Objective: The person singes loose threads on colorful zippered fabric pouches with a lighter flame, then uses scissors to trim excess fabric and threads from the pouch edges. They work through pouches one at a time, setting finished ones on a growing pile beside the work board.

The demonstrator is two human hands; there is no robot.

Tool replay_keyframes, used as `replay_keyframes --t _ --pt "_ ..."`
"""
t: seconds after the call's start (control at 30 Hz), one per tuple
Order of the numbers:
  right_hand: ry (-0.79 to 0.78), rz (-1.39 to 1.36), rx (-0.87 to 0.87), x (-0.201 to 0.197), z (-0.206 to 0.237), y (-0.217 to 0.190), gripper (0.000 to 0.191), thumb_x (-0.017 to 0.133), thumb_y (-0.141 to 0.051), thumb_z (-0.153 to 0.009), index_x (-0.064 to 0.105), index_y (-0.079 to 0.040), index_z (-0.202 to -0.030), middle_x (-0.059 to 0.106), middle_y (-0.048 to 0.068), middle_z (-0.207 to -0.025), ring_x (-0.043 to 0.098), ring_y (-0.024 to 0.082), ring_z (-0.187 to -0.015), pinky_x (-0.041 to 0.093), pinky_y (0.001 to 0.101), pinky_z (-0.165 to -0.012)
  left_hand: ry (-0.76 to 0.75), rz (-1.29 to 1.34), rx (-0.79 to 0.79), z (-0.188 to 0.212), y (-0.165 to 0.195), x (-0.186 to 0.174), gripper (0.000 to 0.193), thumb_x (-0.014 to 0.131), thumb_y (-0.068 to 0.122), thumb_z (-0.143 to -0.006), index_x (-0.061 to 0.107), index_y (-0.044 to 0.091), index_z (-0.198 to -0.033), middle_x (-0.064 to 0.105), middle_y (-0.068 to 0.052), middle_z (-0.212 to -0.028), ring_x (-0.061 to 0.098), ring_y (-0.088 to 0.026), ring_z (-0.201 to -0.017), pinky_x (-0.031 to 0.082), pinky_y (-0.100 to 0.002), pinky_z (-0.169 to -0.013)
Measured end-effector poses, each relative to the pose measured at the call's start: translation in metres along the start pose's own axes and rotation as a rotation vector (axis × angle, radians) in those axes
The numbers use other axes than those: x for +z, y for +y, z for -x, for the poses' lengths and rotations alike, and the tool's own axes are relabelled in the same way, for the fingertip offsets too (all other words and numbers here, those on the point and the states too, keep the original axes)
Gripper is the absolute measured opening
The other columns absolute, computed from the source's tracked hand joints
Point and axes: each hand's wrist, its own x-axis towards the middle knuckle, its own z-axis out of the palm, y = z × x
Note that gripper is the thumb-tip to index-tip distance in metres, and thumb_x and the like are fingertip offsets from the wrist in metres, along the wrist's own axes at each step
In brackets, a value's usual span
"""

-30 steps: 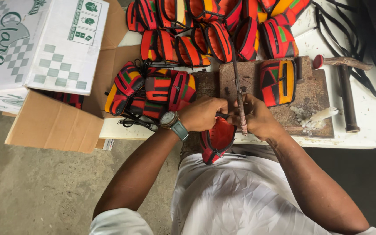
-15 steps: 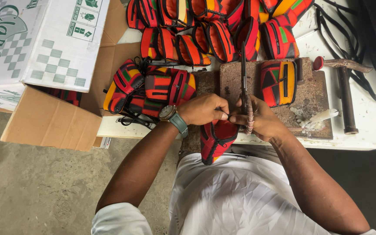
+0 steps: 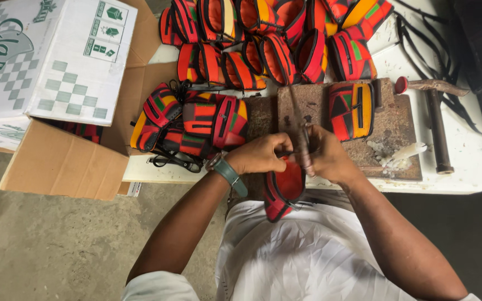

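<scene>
One red pouch (image 3: 283, 189) sits pinched in my left grip (image 3: 260, 153) while my right grip (image 3: 324, 159) clamps a thin tool (image 3: 302, 136); beyond the brown board (image 3: 389, 139), many pouches (image 3: 263, 33) look complete.

I have one view only, worn on the head, looking steeply down and close over the white table (image 3: 464, 167), which fills the upper frame; floor shows at lower left.

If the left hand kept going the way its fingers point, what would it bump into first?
The left hand points toward the right hand, and the two nearly touch around a thin dark tool. It would probably meet that tool and the right hand first, though depth is hard to judge.
</scene>
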Motion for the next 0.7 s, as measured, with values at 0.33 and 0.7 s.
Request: replay_keyframes --t 0.33,0.7 --pt "-0.215 -0.054 0.201 -0.017 0.003 -0.021 0.043 0.085 -0.016 -0.077 0.057 -0.005 -0.108 0.067 0.006 -0.083 0.066 0.012 -0.067 0.056 0.0297 -0.058 -0.033 -0.11 0.004 0.016 0.02 -0.001 0.02 0.075 0.015 -0.083 0.068 0.001 -0.095 0.074 -0.012 -0.087 0.074 -0.025 -0.083 0.055 -0.037 -0.074" --pt "-0.183 -0.103 0.048 -0.043 0.014 -0.048 0.04 0.085 -0.014 -0.075 0.059 -0.005 -0.104 0.066 0.003 -0.078 0.065 0.012 -0.066 0.053 0.0271 -0.057 -0.379 -0.123 -0.096 0.007 0.069 -0.035 0.022 0.074 0.025 -0.088 0.073 0.004 -0.095 0.072 -0.008 -0.076 0.068 -0.017 -0.07 0.053 -0.033 -0.068"
